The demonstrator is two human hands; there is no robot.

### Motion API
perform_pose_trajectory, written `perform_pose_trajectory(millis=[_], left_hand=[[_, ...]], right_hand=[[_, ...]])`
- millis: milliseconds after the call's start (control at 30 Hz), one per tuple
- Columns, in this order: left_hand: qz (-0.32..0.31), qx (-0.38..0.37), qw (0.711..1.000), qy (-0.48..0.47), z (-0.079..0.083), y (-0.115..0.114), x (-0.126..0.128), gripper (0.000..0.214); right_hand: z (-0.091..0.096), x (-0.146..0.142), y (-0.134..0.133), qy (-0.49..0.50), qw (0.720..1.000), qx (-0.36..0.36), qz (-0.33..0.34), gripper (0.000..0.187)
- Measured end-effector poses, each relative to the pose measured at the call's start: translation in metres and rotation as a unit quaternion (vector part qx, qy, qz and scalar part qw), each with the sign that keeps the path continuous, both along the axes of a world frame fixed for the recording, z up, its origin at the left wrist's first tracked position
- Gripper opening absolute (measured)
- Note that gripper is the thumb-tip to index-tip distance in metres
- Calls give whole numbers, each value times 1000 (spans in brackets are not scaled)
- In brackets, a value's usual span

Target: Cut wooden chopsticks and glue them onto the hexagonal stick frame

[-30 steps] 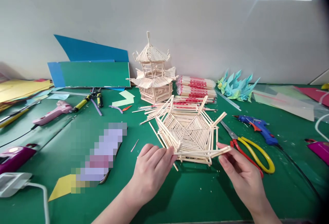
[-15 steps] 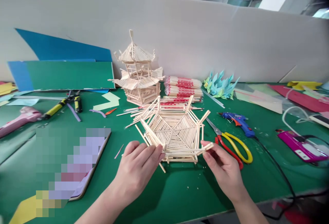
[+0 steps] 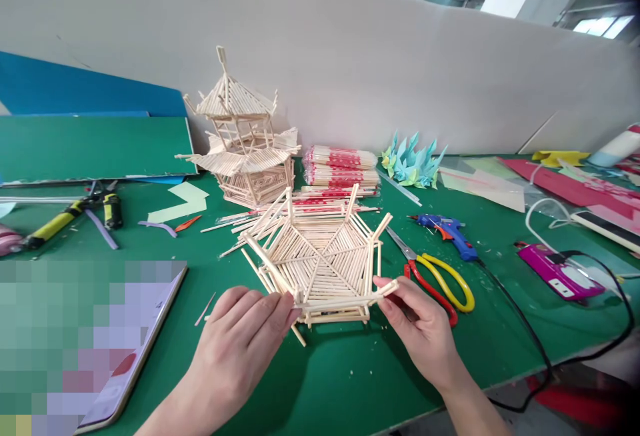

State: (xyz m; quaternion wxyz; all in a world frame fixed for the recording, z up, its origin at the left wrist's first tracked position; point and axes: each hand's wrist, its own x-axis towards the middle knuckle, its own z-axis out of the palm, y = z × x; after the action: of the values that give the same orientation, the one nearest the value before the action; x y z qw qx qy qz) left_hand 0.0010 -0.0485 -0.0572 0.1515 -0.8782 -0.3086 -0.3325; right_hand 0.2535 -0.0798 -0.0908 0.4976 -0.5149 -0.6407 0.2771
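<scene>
Hands are pinching one pale wooden stick (image 3: 345, 301) along the near rim of the empty hexagonal stick basket (image 3: 320, 259): left hand (image 3: 240, 343), right hand (image 3: 425, 329); bare green table (image 3: 350, 383) in front.

Pale wooden stick frame (image 3: 320, 259), green table (image 3: 350, 376), yellow-and-red scissors (image 3: 440, 283), blue glue gun (image 3: 445, 231).

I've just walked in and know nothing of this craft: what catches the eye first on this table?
A hexagonal stick basket sits mid-table, with the left hand and right hand pinching a stick along its near rim. Behind it stands a stick pagoda, and yellow-handled scissors lie to the right.
</scene>
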Motion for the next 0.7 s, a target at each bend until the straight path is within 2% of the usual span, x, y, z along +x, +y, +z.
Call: perform_pose_trajectory(millis=[433,700], left_hand=[[20,-11,999,33,-3,0,-8,18],[14,-36,998,40,1,-4,-7,18]], right_hand=[[-4,2,2,3,1000,-8,0,18],[-3,2,3,3,1000,4,13,17]])
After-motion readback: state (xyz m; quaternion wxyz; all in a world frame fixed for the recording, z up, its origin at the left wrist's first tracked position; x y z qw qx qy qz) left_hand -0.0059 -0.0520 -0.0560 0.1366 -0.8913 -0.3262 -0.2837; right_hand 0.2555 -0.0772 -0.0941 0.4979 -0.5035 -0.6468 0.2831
